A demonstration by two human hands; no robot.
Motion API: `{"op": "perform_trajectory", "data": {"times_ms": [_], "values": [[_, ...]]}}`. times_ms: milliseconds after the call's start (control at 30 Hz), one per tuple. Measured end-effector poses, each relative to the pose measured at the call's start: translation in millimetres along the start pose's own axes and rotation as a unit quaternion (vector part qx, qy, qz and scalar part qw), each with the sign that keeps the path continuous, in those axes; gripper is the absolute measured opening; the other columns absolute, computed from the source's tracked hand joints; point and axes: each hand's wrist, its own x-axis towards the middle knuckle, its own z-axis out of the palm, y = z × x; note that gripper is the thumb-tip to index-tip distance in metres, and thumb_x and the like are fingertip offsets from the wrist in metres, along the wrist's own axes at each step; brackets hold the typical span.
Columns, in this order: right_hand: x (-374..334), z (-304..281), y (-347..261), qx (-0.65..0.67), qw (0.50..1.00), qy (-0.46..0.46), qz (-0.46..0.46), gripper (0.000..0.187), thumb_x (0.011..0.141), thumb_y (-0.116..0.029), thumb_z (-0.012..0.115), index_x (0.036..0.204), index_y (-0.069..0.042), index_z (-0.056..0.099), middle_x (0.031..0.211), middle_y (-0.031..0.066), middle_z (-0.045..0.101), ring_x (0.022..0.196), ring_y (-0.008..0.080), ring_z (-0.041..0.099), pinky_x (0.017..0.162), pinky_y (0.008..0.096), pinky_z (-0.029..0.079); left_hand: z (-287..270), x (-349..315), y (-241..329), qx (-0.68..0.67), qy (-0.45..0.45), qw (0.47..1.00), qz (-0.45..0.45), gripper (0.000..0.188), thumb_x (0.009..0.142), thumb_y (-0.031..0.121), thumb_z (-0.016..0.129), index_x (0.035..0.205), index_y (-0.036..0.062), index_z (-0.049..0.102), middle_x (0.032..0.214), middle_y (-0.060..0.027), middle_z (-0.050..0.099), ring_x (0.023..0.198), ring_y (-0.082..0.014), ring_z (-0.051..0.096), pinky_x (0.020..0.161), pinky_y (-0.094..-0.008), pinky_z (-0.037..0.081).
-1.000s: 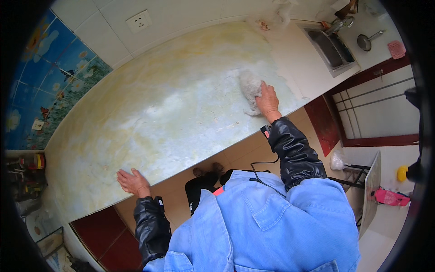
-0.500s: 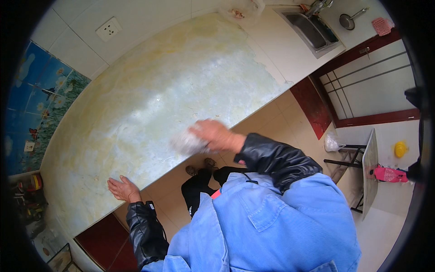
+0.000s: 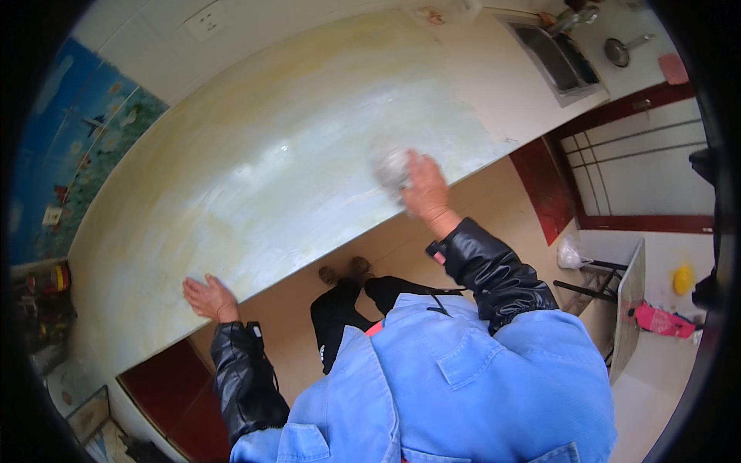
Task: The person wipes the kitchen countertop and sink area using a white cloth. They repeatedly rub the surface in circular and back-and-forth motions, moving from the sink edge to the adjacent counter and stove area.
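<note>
My right hand (image 3: 427, 187) presses a crumpled greyish-white cloth (image 3: 393, 170), blurred by motion, against the pale green-yellow marbled countertop (image 3: 255, 208). It is close to the front edge, right of the middle. Some of its fingers are hidden by the cloth. Near the same edge, further left, my left hand (image 3: 210, 299) lies flat on the surface with its fingers outstretched and nothing in it. Both forearms are in black shiny sleeves.
A metal sink (image 3: 552, 58) with a tap is set in the counter at the far right, beside a small pan (image 3: 617, 52). A wall socket (image 3: 205, 21) is at the back. Cluttered tools (image 3: 48, 305) stand at the left end. A small table (image 3: 629, 305) is on the right.
My right hand has swept the cloth to the right and away from me along the countertop. My left hand stays flat in its place. The whole view has shifted slightly.
</note>
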Motion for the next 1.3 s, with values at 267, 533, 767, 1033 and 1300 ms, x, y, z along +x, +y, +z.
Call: {"op": "perform_trajectory", "data": {"times_ms": [267,533,767,1033,1300], "values": [[-15,3,-155,0.164,0.933,-0.212,-0.240,0.081,0.069,-0.019,0.078,0.144,-0.011,0.049,0.127,0.0249,0.056,0.106,0.0410,0.059,0.090,0.0481,0.051,-12,-3,7,-0.043,-0.027,0.999,-0.011,0.066,0.099,0.042,0.054,0.152,0.0058,0.040,0.157,-0.0150,0.041,0.146,-0.0342,0.033,0.118,-0.0512,0.025],[2,7,-89,0.049,0.990,-0.116,-0.065,0.088,0.068,-0.017,0.079,0.148,-0.010,0.043,0.130,0.0280,0.053,0.111,0.0459,0.057,0.094,0.0504,0.050,-21,-3,10,-0.066,-0.027,0.997,-0.002,0.068,0.095,0.039,0.059,0.150,0.0024,0.041,0.156,-0.0158,0.041,0.145,-0.0376,0.033,0.118,-0.0509,0.024],[-42,25,-271,0.164,0.932,-0.184,-0.266,0.089,0.062,-0.014,0.081,0.143,-0.008,0.046,0.125,0.0259,0.054,0.103,0.0420,0.059,0.084,0.0505,0.050,-23,-2,8,-0.082,-0.044,0.995,-0.027,0.072,0.092,0.040,0.062,0.149,0.0021,0.041,0.158,-0.0146,0.037,0.146,-0.0366,0.030,0.117,-0.0533,0.023],[-19,40,-302,0.138,0.934,-0.214,-0.251,0.083,0.066,-0.012,0.075,0.144,-0.012,0.046,0.123,0.0224,0.056,0.106,0.0410,0.058,0.087,0.0493,0.051,-28,-3,-9,-0.172,-0.086,0.981,0.028,0.078,0.091,0.037,0.066,0.152,-0.0008,0.036,0.160,-0.0204,0.030,0.149,-0.0410,0.022,0.118,-0.0541,0.017],[-8,42,-282,0.016,0.989,-0.144,-0.007,0.082,0.071,-0.014,0.073,0.146,-0.010,0.043,0.119,0.0223,0.055,0.108,0.0416,0.057,0.085,0.0487,0.053,13,58,-133,-0.151,-0.045,0.986,0.050,0.075,0.091,0.036,0.065,0.152,0.0035,0.039,0.161,-0.0167,0.034,0.151,-0.0333,0.026,0.118,-0.0525,0.022]]}}
